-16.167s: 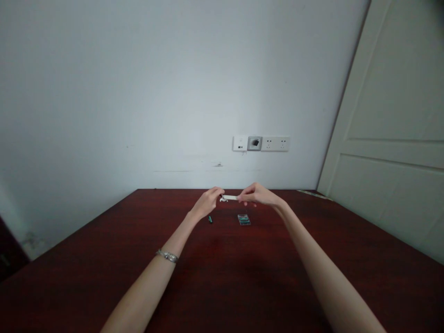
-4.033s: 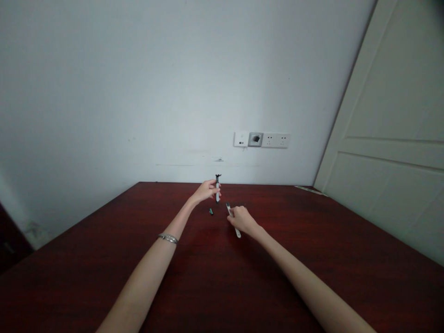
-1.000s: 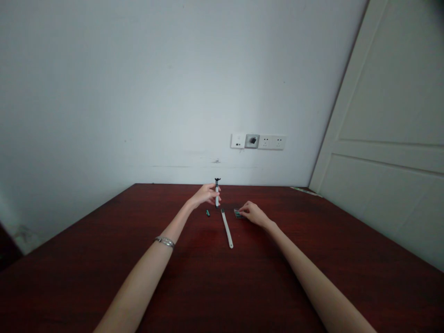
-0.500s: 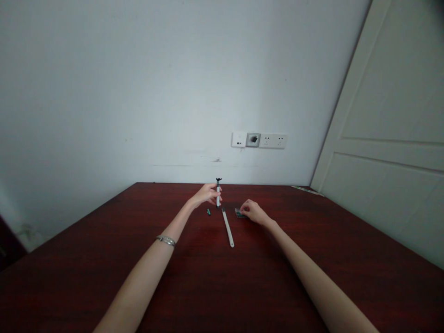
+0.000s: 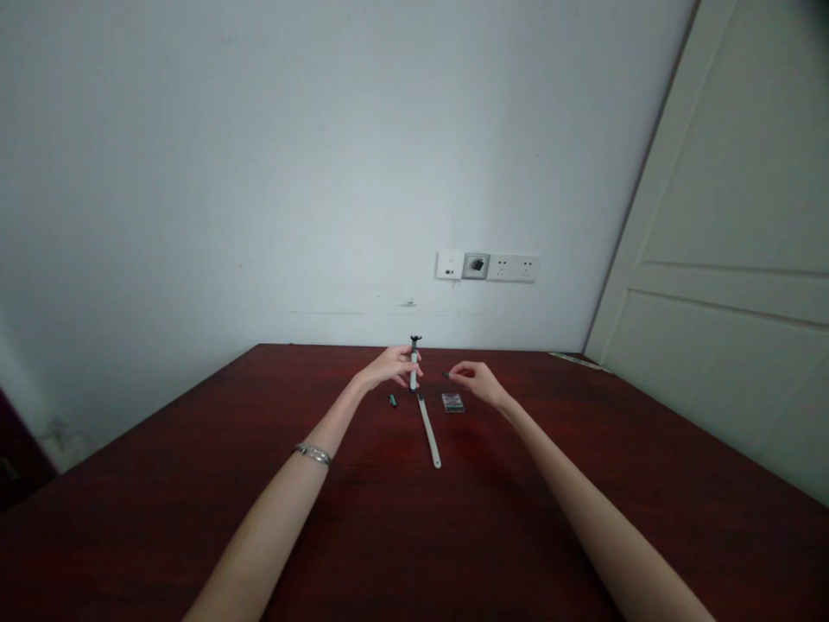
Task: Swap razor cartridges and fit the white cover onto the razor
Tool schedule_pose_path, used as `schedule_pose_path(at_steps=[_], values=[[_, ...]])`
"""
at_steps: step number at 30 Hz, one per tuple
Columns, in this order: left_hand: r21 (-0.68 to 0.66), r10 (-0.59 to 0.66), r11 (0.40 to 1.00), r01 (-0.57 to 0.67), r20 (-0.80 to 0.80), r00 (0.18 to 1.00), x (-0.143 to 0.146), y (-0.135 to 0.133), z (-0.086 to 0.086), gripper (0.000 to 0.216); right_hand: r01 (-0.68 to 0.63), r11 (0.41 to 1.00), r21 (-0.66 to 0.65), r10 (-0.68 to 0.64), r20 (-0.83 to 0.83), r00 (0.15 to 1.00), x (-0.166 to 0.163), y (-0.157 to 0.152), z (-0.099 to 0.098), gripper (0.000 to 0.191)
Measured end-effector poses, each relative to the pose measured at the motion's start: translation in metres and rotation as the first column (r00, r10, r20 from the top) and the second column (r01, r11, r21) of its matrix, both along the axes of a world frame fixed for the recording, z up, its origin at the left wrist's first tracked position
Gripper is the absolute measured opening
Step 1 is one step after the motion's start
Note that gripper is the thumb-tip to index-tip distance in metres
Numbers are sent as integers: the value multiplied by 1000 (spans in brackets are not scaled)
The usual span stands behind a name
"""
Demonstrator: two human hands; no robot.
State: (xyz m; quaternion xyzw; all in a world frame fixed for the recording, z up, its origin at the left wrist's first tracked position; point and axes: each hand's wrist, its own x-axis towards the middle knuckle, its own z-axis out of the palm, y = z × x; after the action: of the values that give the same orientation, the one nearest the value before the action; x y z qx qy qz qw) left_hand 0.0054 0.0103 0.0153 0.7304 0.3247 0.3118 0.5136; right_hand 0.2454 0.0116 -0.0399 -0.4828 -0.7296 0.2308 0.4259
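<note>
My left hand (image 5: 392, 366) is closed around a white-handled razor (image 5: 414, 371), held upright with its dark T-shaped head at the top. My right hand (image 5: 477, 378) pinches a small dark piece (image 5: 446, 375) between thumb and fingertips, in the air to the right of the razor. Below that hand a small clear case (image 5: 452, 403) lies on the table, its contents too small to make out. A long white handle (image 5: 430, 434) with a dark tip lies between the arms. A little green-and-dark piece (image 5: 393, 401) rests below my left hand.
The dark red wooden table (image 5: 363, 536) meets a pale wall at its back edge. Wall sockets (image 5: 513, 268) sit above it, and a white door (image 5: 725, 302) stands at the right. A thin flat strip (image 5: 579, 361) lies near the back right corner.
My right hand has lifted off the clear case with a small dark piece in its fingers, leaving the case in full view. The left hand still holds the razor upright.
</note>
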Motion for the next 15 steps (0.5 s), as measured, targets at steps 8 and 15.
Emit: schedule_pose_path(at_steps=[8,15], values=[[4,49,999,-49,21,999,5,1,0,17,-88,996,-20,83,-178,980,-26,-7,49,32],[57,239,968,-244,75,968,8,7,-6,13,-96,995,-29,86,-250,965,-35,-12,55,33]])
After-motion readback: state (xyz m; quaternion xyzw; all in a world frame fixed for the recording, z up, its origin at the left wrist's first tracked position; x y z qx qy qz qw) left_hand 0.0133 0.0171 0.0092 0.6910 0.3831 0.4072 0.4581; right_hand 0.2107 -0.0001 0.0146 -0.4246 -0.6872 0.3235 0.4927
